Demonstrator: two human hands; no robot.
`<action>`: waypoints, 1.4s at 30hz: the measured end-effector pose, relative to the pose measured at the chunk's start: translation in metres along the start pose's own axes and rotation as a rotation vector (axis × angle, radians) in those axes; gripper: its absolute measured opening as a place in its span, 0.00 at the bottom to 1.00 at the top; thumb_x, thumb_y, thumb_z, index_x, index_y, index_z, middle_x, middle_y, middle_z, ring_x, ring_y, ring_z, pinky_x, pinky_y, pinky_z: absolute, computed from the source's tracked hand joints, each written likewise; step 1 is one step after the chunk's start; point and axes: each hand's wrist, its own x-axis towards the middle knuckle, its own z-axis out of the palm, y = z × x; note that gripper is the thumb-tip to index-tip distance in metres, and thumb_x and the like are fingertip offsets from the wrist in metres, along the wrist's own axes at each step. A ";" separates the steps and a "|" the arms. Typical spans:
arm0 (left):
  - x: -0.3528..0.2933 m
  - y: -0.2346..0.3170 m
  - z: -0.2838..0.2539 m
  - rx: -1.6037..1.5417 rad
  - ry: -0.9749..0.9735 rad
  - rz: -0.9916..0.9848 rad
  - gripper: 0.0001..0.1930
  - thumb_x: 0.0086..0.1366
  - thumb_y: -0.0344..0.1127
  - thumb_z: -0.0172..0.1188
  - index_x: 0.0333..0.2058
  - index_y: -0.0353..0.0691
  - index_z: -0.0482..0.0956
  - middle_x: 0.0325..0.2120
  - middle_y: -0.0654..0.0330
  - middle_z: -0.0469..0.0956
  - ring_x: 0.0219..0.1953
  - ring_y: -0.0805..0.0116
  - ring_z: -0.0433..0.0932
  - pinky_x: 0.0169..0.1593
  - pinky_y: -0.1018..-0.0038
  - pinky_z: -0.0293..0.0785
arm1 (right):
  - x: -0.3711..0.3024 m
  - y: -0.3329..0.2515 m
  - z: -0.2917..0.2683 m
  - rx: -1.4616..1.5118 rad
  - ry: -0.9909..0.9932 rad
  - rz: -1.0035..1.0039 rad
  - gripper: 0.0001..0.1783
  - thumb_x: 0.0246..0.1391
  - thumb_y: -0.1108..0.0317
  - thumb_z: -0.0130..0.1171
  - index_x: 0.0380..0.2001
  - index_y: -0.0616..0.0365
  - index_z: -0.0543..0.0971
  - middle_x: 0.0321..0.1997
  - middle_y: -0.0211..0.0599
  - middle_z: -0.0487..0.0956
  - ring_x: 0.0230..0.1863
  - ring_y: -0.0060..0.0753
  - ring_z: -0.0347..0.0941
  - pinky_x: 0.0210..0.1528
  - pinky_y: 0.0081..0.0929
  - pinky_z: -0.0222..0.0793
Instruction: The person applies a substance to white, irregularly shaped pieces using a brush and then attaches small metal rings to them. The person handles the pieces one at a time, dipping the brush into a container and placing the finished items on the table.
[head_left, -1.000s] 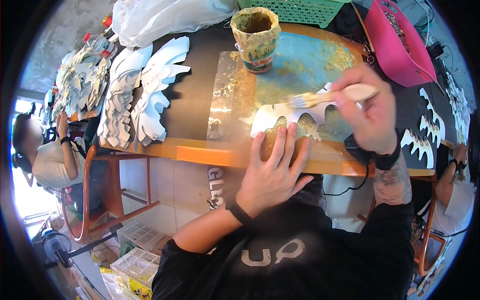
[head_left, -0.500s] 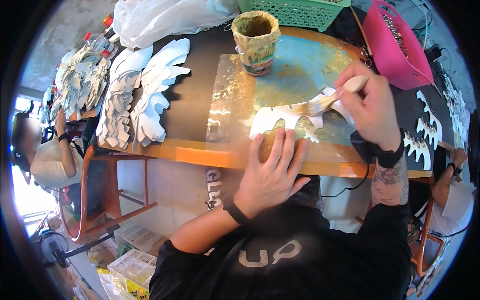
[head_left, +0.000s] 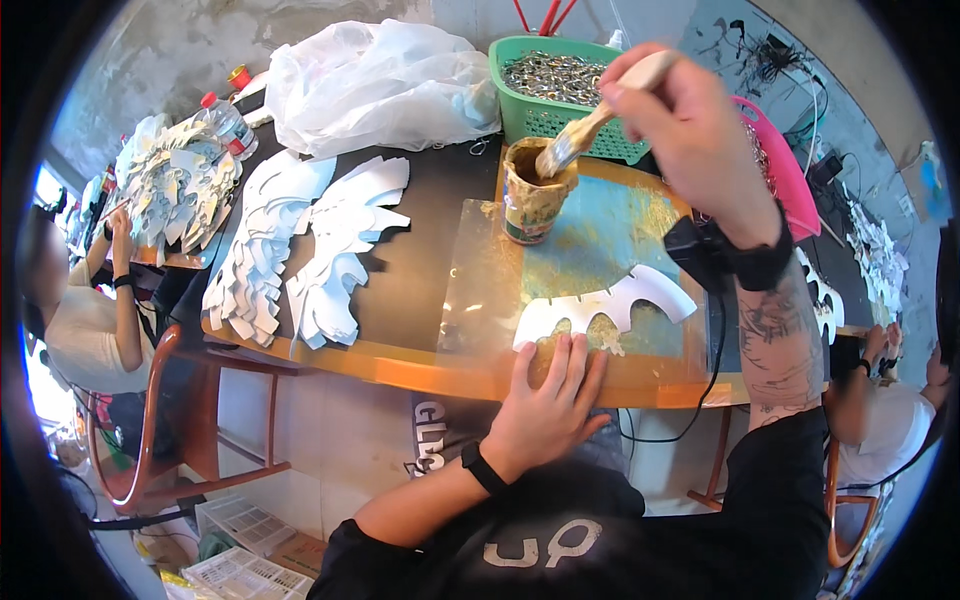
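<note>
The right grip (head_left: pixel 690 135) clamps a brush (head_left: pixel 597 117), bristles perhaps inside the cup (head_left: pixel 530 215) below. The left grip (head_left: pixel 545 415), fingers apart, touches a white cutout (head_left: pixel 655 288).

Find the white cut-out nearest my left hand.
It is the single arched cut-out, lying alone between the stained cup and your left hand; the other cut-outs are piled off to the left or lie farther right.

Light is bright, burning white left of the table (head_left: pixel 418 285); soft sheen crosses its top, its front edge bows, blackness rims the view.
</note>
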 end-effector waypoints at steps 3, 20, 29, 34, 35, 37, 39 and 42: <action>-0.001 0.000 0.002 -0.020 0.005 0.005 0.41 0.71 0.68 0.50 0.69 0.41 0.70 0.69 0.43 0.67 0.70 0.49 0.67 0.69 0.39 0.57 | 0.006 0.018 0.029 -0.052 -0.123 0.043 0.10 0.65 0.65 0.61 0.39 0.62 0.81 0.30 0.32 0.81 0.32 0.22 0.75 0.36 0.25 0.70; -0.005 -0.007 -0.002 -0.052 0.008 0.043 0.39 0.72 0.66 0.49 0.69 0.40 0.70 0.69 0.43 0.67 0.72 0.47 0.64 0.71 0.40 0.56 | 0.015 0.009 0.027 -0.088 -0.179 -0.027 0.10 0.67 0.64 0.61 0.42 0.61 0.81 0.33 0.31 0.80 0.34 0.19 0.75 0.38 0.23 0.71; -0.006 -0.005 -0.001 -0.054 0.038 0.026 0.38 0.72 0.66 0.50 0.67 0.40 0.71 0.69 0.43 0.67 0.71 0.47 0.65 0.69 0.40 0.58 | 0.023 -0.028 -0.020 -0.073 -0.111 0.020 0.06 0.68 0.68 0.58 0.41 0.58 0.80 0.29 0.22 0.75 0.31 0.13 0.69 0.35 0.18 0.65; -0.007 -0.005 0.000 -0.056 0.045 0.037 0.38 0.71 0.65 0.51 0.67 0.41 0.71 0.68 0.43 0.68 0.70 0.47 0.66 0.69 0.40 0.59 | 0.000 -0.031 -0.030 -0.160 -0.146 0.009 0.06 0.65 0.68 0.58 0.36 0.58 0.79 0.28 0.21 0.72 0.29 0.10 0.64 0.31 0.17 0.59; -0.006 -0.005 0.000 -0.055 0.044 0.040 0.38 0.71 0.65 0.52 0.67 0.41 0.71 0.68 0.43 0.68 0.70 0.47 0.66 0.69 0.40 0.59 | -0.004 -0.034 -0.037 -0.138 -0.150 0.061 0.05 0.65 0.68 0.58 0.36 0.58 0.79 0.29 0.22 0.73 0.30 0.11 0.65 0.32 0.17 0.59; -0.006 -0.006 -0.001 -0.053 0.038 0.038 0.38 0.71 0.65 0.52 0.67 0.41 0.71 0.68 0.43 0.68 0.70 0.47 0.66 0.69 0.40 0.59 | -0.017 -0.054 -0.053 -0.093 -0.158 0.164 0.05 0.65 0.68 0.59 0.36 0.58 0.79 0.30 0.23 0.74 0.31 0.13 0.67 0.33 0.17 0.60; -0.007 -0.006 -0.001 -0.057 0.032 0.027 0.38 0.71 0.65 0.52 0.67 0.41 0.72 0.68 0.43 0.68 0.70 0.48 0.66 0.69 0.40 0.59 | -0.033 -0.067 -0.065 -0.093 0.024 0.020 0.09 0.66 0.67 0.57 0.41 0.62 0.81 0.31 0.29 0.76 0.31 0.19 0.70 0.34 0.19 0.62; -0.007 -0.006 0.001 -0.048 0.045 0.038 0.38 0.71 0.65 0.52 0.67 0.41 0.72 0.68 0.43 0.69 0.70 0.48 0.66 0.69 0.40 0.59 | -0.054 -0.086 -0.097 0.027 0.232 -0.226 0.16 0.70 0.66 0.54 0.49 0.70 0.80 0.32 0.37 0.80 0.32 0.26 0.74 0.36 0.22 0.66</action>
